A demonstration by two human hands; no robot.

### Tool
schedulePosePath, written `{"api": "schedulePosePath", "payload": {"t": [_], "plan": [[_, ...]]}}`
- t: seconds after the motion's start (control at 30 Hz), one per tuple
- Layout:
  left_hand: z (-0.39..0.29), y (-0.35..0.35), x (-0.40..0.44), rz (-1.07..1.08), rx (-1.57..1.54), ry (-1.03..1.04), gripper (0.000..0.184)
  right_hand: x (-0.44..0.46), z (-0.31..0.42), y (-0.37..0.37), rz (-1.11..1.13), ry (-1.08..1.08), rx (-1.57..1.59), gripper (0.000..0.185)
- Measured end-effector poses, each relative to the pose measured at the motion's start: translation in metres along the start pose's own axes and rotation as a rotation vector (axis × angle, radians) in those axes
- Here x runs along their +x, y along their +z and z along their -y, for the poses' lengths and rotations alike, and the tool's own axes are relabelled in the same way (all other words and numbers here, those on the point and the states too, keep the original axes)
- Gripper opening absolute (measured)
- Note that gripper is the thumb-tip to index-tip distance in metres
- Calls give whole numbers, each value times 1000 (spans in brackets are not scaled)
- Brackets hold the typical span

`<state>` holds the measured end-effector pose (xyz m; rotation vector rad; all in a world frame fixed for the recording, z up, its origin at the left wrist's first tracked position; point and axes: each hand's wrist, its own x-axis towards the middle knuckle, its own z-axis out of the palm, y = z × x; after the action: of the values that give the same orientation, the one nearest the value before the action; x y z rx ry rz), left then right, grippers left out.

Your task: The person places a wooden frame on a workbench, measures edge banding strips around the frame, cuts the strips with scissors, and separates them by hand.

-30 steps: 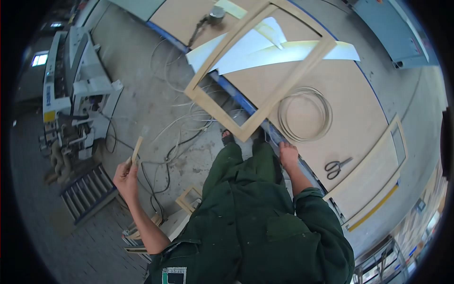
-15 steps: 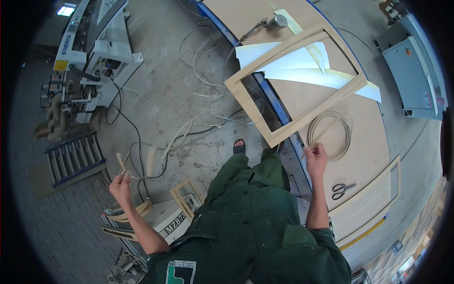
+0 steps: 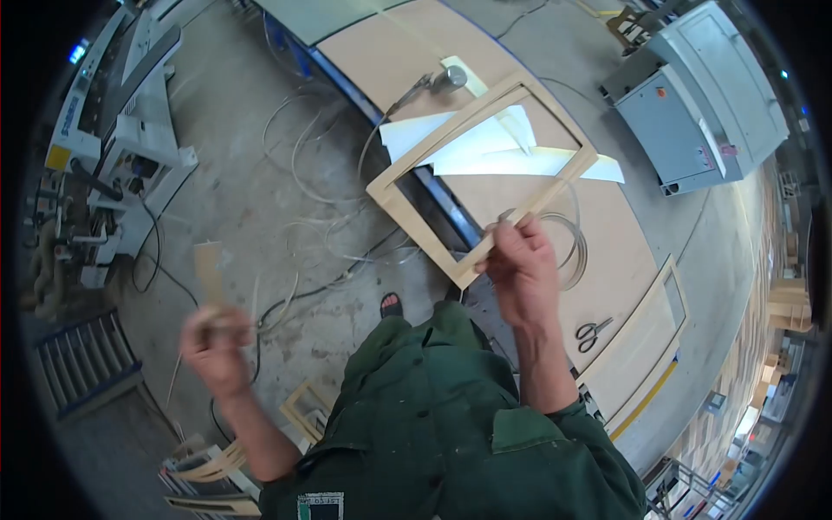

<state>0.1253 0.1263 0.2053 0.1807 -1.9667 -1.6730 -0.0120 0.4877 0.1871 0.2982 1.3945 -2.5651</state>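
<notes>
A pale wooden frame [image 3: 414, 215] lies tilted across the workbench, its near corner jutting past the blue edge. My right hand [image 3: 525, 270] is raised over the frame's near side, thumb and fingers pinched together; what they hold, if anything, is too small to name. At the left, over the floor, my left hand [image 3: 218, 348] is closed on a thin pale strip [image 3: 209, 270], blurred by motion. White sheets [image 3: 485, 143] lie under the frame. A coil of thin banding [image 3: 574, 251] rests on the bench behind my right hand.
Black scissors [image 3: 593, 334] and a metal cup tool [image 3: 448, 80] lie on the bench [image 3: 607, 260]. Another wooden frame [image 3: 681, 303] lies at its right end. Hoses and cables [image 3: 299, 295] cross the floor. A machine [image 3: 130, 156] stands left, a grey cabinet [image 3: 667, 130] back right.
My right hand has risen from the bench edge and moved over the frame's near side. The left hand still holds its strip, now blurred. The camera view has shifted.
</notes>
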Motion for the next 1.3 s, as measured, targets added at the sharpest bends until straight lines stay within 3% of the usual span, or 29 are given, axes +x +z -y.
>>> {"api": "schedulePosePath", "payload": {"t": [0.07,0.17,0.27,0.3,0.37,0.43,0.6,0.67,0.77,0.87,0.93,1.0,1.03,1.1,1.17,1.23,1.3], "plan": [[20,53,0,263,-156,-52,15,-10,3,23,-1,34,110,15],[29,115,-6,398,-376,-294,18,-23,12,34,5,154,407,14],[17,151,-1,486,-551,-242,15,-34,19,33,-38,77,560,12],[10,160,5,456,-444,-277,12,-36,18,32,-47,24,587,11],[-1,179,17,451,-412,-286,11,-40,13,33,1,-100,580,10],[-9,193,24,449,-379,-316,11,-41,9,41,-91,-205,554,12],[-26,227,15,526,-518,-244,18,-43,-11,54,-109,-315,415,23],[-33,236,17,483,-627,-325,17,-45,-13,58,-79,-346,358,27],[-42,239,20,463,-571,-307,16,-46,-21,55,-17,-364,252,37],[-47,244,37,452,-432,-191,18,-59,-22,62,-63,-288,275,38],[-36,248,54,411,-421,-187,18,-85,2,53,160,180,-45,36],[-32,246,67,402,-469,-219,20,-103,34,31,452,249,-224,37],[-30,244,69,438,-474,-198,20,-114,50,29,290,204,-333,30],[-31,247,65,493,-484,-178,20,-99,60,32,-112,-694,-751,22],[-41,253,57,524,-444,-101,20,-75,74,34,-331,-1054,-1166,17],[-52,263,51,567,-436,-106,18,-60,64,26,-38,-643,-816,15],[-53,276,44,511,-610,-97,17,-57,53,29,-68,-592,-702,12]]}}
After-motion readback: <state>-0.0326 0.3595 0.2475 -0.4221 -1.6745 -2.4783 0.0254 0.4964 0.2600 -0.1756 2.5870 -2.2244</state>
